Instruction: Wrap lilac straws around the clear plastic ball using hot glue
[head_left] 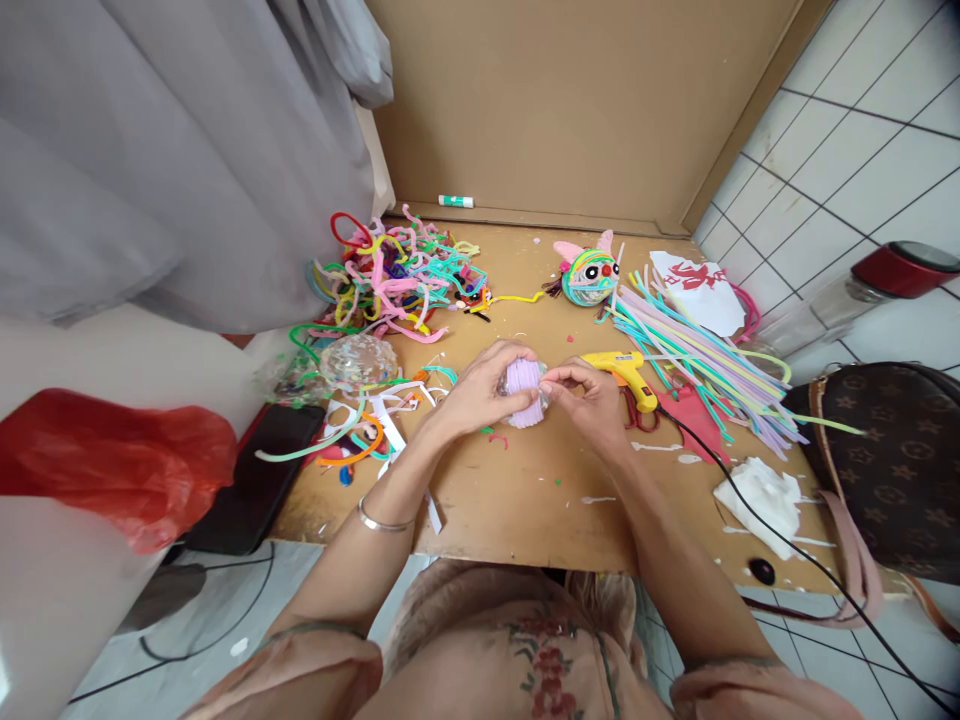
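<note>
Near the middle of the table, my left hand (pixel 480 392) is wrapped round a small clear plastic piece banded with lilac pipe cleaner (pixel 526 392). My right hand (pixel 583 398) pinches at the right side of that piece, thumb and forefinger together; what lies between the fingertips is too small to make out. Just behind my right hand lies a yellow glue gun (pixel 628 372), with red-handled scissors (pixel 646 418) partly under it. A finished-looking round figure (pixel 591 278) with pink ears, eyes and a red nose stands farther back.
A tangled pipe cleaner pile (pixel 397 270) lies back left, beside a clear plastic piece (pixel 358 360). Straight pipe cleaners (pixel 697 350) lie right. The glue gun's black cord (pixel 757 515) runs past a white tissue (pixel 761 500) and brown bag (pixel 885 460). A black phone-like slab (pixel 259 480) sits left.
</note>
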